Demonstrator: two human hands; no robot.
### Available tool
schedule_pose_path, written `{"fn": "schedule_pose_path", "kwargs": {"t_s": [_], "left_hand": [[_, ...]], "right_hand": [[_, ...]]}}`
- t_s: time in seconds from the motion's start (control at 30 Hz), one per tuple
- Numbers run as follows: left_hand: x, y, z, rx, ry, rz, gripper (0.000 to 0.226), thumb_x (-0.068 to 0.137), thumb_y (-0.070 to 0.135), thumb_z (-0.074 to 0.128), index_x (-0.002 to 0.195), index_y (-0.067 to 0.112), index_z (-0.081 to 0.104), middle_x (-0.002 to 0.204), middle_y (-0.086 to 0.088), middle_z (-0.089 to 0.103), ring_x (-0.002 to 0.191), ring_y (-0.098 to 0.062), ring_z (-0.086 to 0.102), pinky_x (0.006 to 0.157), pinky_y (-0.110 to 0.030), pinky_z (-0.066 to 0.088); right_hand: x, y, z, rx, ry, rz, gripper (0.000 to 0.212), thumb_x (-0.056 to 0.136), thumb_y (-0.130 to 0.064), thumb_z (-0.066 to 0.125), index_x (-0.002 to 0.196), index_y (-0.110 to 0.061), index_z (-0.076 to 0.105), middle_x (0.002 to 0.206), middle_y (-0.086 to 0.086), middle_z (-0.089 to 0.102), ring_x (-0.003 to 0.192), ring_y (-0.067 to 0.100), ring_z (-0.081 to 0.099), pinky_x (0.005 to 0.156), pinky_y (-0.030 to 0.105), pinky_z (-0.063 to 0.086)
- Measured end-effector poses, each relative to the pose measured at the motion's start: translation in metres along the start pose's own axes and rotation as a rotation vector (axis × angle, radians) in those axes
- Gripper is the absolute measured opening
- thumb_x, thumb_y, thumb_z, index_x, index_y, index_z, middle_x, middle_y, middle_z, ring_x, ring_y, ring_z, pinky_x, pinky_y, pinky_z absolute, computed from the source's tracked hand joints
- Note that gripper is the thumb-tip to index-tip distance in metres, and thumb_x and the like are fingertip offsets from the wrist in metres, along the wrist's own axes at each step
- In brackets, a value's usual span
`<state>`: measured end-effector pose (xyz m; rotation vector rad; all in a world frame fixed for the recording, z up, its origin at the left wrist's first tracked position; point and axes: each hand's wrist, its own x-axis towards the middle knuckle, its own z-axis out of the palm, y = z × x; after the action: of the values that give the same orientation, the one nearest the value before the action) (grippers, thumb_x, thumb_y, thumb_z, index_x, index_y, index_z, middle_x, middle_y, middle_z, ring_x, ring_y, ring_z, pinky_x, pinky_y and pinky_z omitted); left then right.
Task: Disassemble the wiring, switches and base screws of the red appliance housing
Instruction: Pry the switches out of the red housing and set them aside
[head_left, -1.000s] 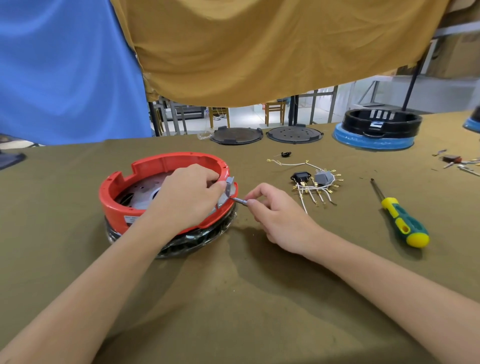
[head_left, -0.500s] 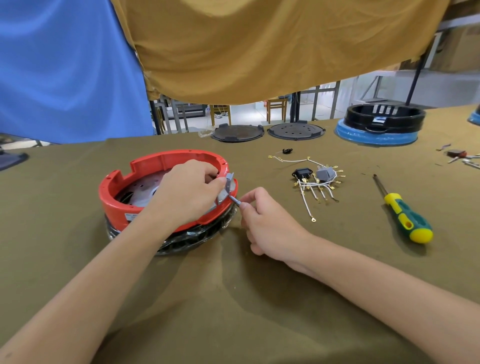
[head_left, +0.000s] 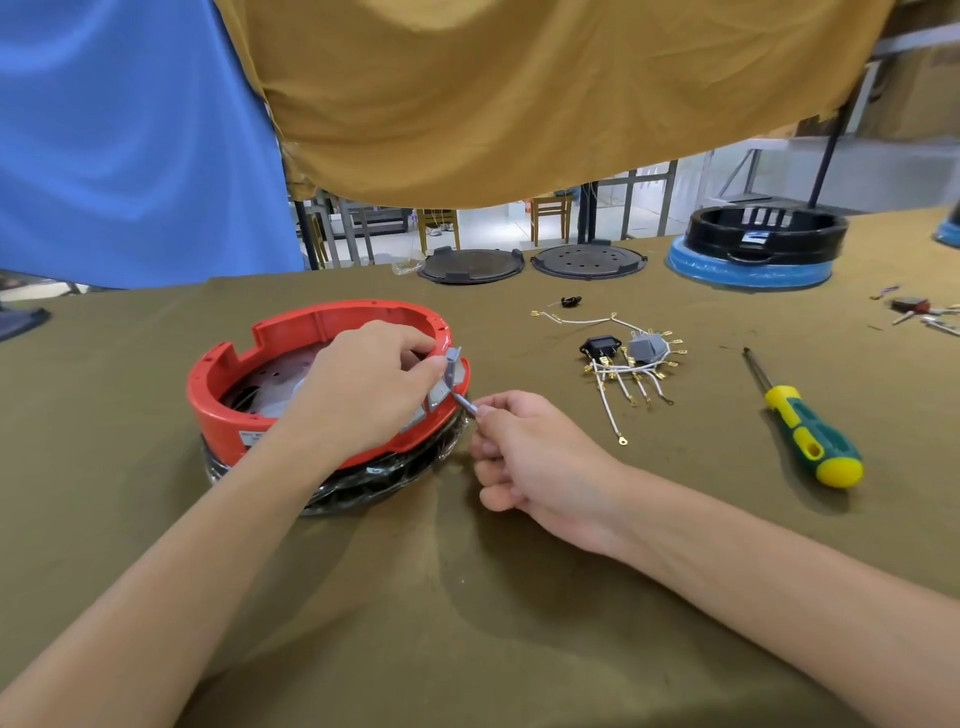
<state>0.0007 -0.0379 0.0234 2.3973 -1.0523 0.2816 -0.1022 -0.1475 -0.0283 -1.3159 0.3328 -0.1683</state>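
You are sitting at a table (head_left: 467, 623) draped in olive cloth, with a blue sheet (head_left: 130, 140) hanging at far left and a mustard cloth (head_left: 519, 93) hanging beside it. The red appliance housing (head_left: 291, 374) is sitting left of centre, stacked on a black base wrapped in clear film (head_left: 395, 478). Your left hand (head_left: 363, 384) is reaching over the housing's near-right rim, its fingers curling around a small grey switch (head_left: 453, 366) that is standing up at the rim. Just right of it, your right hand (head_left: 535, 452) is pinching a thin grey metal piece (head_left: 467, 405) between thumb and forefinger; that piece is running up to the switch, while the other fingers are curling loosely under the palm. Further right, loose parts are lying on the table: a black rocker switch (head_left: 600, 347) and a grey switch block (head_left: 647, 347), tangled in white wires with brass terminals (head_left: 623, 384). Behind them a small black clip (head_left: 571, 301) is lying alone. Two dark round plates (head_left: 530, 262) are lying at the table's far edge. To the right of the wires a screwdriver with a green and yellow handle (head_left: 810, 436) is lying well apart from your hands. Behind it a black housing on a blue base (head_left: 758, 244) is standing, and small metal bits (head_left: 919, 312) are lying at the far right edge.
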Motion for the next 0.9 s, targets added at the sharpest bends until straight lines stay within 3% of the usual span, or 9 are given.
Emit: {"fn": "schedule_pose_path", "kwargs": {"t_s": [0.2,0.33,0.47,0.57,0.67,0.77,0.83,0.9], "left_hand": [[0.0,0.0,-0.002,0.01,-0.043,0.009,0.033,0.097,0.036,0.053,0.097,0.009,0.071,0.091,-0.007,0.074,0.091,-0.026,0.066,0.083,-0.046,0.053],[-0.004,0.002,-0.007,0.011,-0.091,0.022,0.044,0.091,0.047,0.047,0.1,0.011,0.071,0.084,-0.008,0.072,0.081,-0.028,0.064,0.077,-0.047,0.053],[-0.004,0.001,-0.007,0.012,-0.093,0.037,0.032,0.091,0.036,0.052,0.102,0.013,0.071,0.087,-0.005,0.073,0.082,-0.026,0.066,0.079,-0.047,0.054],[-0.002,-0.001,-0.008,0.021,-0.13,0.07,0.025,0.091,0.03,0.055,0.103,0.014,0.071,0.083,-0.002,0.073,0.079,-0.022,0.066,0.077,-0.045,0.054],[0.001,-0.011,-0.01,0.041,-0.203,0.131,0.027,0.092,0.028,0.057,0.107,0.007,0.066,0.093,-0.008,0.073,0.085,-0.024,0.065,0.082,-0.043,0.052],[0.005,-0.021,-0.015,-0.04,-0.267,0.156,0.019,0.092,0.026,0.062,0.107,0.017,0.07,0.093,0.004,0.074,0.081,-0.007,0.063,0.07,-0.022,0.049],[0.007,-0.026,-0.018,-0.089,-0.296,0.149,0.028,0.092,0.031,0.065,0.119,0.037,0.067,0.094,0.024,0.07,0.084,0.013,0.061,0.064,-0.009,0.045],[0.009,-0.029,-0.018,-0.122,-0.299,0.138,0.039,0.09,0.036,0.068,0.128,0.041,0.06,0.1,0.031,0.065,0.086,0.02,0.059,0.067,-0.006,0.043]], "right_hand": [[0.0,0.001,0.0,-0.015,0.03,-0.011,0.016,0.107,-0.011,0.033,0.113,-0.01,0.048,0.064,-0.003,0.038,0.043,0.006,0.027,0.036,0.018,0.025],[0.002,0.0,-0.001,0.021,-0.004,0.008,0.017,0.106,-0.008,0.032,0.106,-0.011,0.049,0.062,-0.003,0.037,0.044,0.006,0.025,0.036,0.018,0.023],[0.003,0.0,-0.002,0.061,-0.113,0.047,0.023,0.107,-0.009,0.031,0.088,-0.017,0.042,0.059,-0.005,0.035,0.044,0.006,0.022,0.035,0.016,0.021],[0.004,0.001,-0.003,0.083,-0.153,0.082,0.022,0.108,-0.011,0.034,0.089,-0.017,0.041,0.058,-0.005,0.038,0.043,0.005,0.024,0.034,0.015,0.023],[0.004,-0.002,-0.005,0.109,-0.143,0.082,0.019,0.108,-0.01,0.035,0.091,-0.016,0.044,0.058,-0.004,0.037,0.042,0.005,0.024,0.033,0.015,0.022],[0.003,-0.004,-0.006,0.068,-0.117,0.073,0.017,0.108,-0.01,0.035,0.094,-0.014,0.045,0.057,-0.004,0.036,0.041,0.004,0.024,0.033,0.015,0.021],[0.003,-0.005,-0.006,0.058,-0.11,0.07,0.017,0.108,-0.009,0.034,0.094,-0.014,0.044,0.059,-0.003,0.035,0.042,0.004,0.023,0.033,0.014,0.02],[0.002,-0.009,-0.008,0.115,-0.107,0.091,0.017,0.107,-0.007,0.035,0.094,-0.011,0.045,0.06,-0.002,0.035,0.043,0.004,0.023,0.032,0.014,0.02]]}}
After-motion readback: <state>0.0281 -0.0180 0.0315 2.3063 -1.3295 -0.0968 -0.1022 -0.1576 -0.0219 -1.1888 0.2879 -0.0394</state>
